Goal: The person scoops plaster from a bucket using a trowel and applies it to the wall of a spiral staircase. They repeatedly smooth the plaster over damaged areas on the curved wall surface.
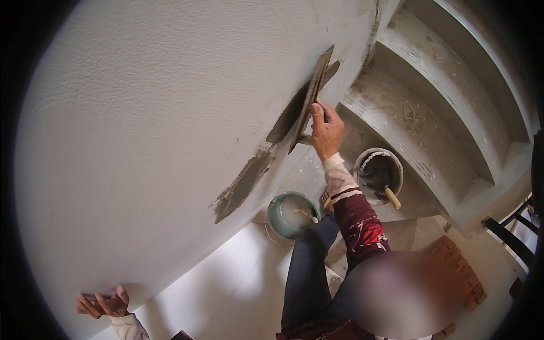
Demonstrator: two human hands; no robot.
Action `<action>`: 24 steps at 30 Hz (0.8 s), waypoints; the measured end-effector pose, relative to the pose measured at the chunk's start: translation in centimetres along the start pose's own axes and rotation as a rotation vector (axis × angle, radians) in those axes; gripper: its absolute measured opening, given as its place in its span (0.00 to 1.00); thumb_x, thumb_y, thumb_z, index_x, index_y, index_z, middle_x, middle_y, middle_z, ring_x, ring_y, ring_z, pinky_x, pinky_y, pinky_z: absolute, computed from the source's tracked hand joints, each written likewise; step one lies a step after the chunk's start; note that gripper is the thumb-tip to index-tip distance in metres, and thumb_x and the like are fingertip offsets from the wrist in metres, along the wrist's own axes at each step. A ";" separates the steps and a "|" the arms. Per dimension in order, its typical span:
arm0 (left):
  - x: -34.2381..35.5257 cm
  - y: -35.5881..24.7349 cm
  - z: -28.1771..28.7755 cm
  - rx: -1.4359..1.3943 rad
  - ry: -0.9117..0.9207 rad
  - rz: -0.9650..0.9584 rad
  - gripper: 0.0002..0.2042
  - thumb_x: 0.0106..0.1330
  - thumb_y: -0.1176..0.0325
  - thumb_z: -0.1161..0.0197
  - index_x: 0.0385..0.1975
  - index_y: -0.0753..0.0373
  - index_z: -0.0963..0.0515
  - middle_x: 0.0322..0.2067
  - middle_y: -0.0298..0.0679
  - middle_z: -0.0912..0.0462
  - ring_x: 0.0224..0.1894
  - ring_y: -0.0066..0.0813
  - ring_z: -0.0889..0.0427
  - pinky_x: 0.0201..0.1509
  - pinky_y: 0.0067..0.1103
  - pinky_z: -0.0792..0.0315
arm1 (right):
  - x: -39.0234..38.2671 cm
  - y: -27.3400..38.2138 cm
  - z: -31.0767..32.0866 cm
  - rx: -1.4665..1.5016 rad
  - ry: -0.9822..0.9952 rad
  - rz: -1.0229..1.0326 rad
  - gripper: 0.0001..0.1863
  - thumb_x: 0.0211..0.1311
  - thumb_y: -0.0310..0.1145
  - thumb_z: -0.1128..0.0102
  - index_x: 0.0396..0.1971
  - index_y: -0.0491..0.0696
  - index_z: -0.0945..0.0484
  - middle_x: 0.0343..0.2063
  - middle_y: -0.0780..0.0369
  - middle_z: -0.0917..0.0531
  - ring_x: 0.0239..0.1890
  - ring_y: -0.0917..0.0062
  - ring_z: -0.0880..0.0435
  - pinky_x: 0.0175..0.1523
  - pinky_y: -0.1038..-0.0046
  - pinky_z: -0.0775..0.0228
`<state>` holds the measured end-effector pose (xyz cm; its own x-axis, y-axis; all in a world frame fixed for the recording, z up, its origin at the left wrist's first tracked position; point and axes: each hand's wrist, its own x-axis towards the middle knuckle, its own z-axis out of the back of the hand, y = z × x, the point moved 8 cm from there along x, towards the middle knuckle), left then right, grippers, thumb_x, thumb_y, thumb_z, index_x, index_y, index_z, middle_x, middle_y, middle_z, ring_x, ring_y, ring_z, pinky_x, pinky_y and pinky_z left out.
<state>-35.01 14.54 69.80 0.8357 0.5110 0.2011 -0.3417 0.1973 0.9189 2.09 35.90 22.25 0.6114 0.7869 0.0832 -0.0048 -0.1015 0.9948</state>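
My right hand (pixel 327 130) grips a long flat plastering trowel (pixel 321 73), its blade edge-on to me against the pale wall (pixel 141 113). Under and beside the blade runs a slanting strip of wet grey mortar (pixel 243 184), rougher at its lower left end. Far to the left and lower down, my left hand (pixel 105 303) is at the wall, its fingers apart and slightly bent, holding nothing. Below my right forearm stands a bucket of grey mortar (pixel 371 184) with a pale-handled tool (pixel 392 198) in it. A teal bucket (pixel 276 218) holds cloudy liquid and a light-coloured handle.
Curved concrete steps (pixel 419 113), dusty and strewn with bits, rise at the right. Orange bricks (pixel 462 266) are piled at the lower right, near a dark metal frame (pixel 510 241). My leg (pixel 309 263) is beside the teal bucket on the pale floor (pixel 226 283).
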 end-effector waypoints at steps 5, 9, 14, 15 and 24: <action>-0.9 0.2 -0.3 0.029 -0.032 0.001 0.29 0.71 0.43 0.50 0.60 0.62 0.37 0.64 0.57 0.40 0.69 0.52 0.44 0.72 0.50 0.54 | -6.0 3.0 -2.9 -0.005 0.032 0.068 0.19 0.62 0.39 0.33 0.45 0.40 0.18 0.35 0.54 0.15 0.37 0.68 0.16 0.46 0.71 0.25; -0.7 0.2 0.0 0.035 -0.024 -0.006 0.29 0.71 0.43 0.49 0.60 0.62 0.37 0.64 0.56 0.39 0.70 0.52 0.45 0.72 0.51 0.54 | -14.8 4.7 -4.7 0.000 0.235 0.053 0.15 0.61 0.37 0.32 0.44 0.44 0.16 0.29 0.54 0.17 0.30 0.65 0.17 0.36 0.68 0.26; -0.9 0.1 -0.2 -0.007 -0.033 0.001 0.29 0.71 0.45 0.48 0.60 0.62 0.37 0.64 0.57 0.40 0.71 0.51 0.46 0.75 0.47 0.58 | -10.7 0.0 -0.6 -0.018 0.107 -0.214 0.17 0.67 0.43 0.40 0.28 0.43 0.18 0.18 0.57 0.23 0.21 0.73 0.24 0.29 0.69 0.34; -0.7 0.0 -0.2 -0.017 -0.029 0.000 0.29 0.71 0.45 0.47 0.61 0.62 0.37 0.64 0.57 0.40 0.71 0.51 0.46 0.76 0.46 0.59 | -7.5 -2.5 1.0 -0.065 0.093 -0.311 0.22 0.68 0.44 0.41 0.20 0.42 0.22 0.13 0.58 0.25 0.18 0.77 0.25 0.26 0.69 0.36; -1.1 0.3 -0.1 0.028 -0.006 -0.015 0.30 0.70 0.46 0.45 0.60 0.64 0.36 0.64 0.55 0.40 0.67 0.51 0.42 0.62 0.51 0.42 | 12.8 -7.3 4.4 0.312 0.084 -0.285 0.21 0.66 0.46 0.38 0.23 0.43 0.21 0.16 0.70 0.28 0.17 0.87 0.32 0.23 0.80 0.33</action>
<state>-36.09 14.10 69.86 0.8432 0.5033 0.1888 -0.3166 0.1812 0.9311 13.40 44.01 15.78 0.4866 0.8558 -0.1753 0.4023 -0.0414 0.9146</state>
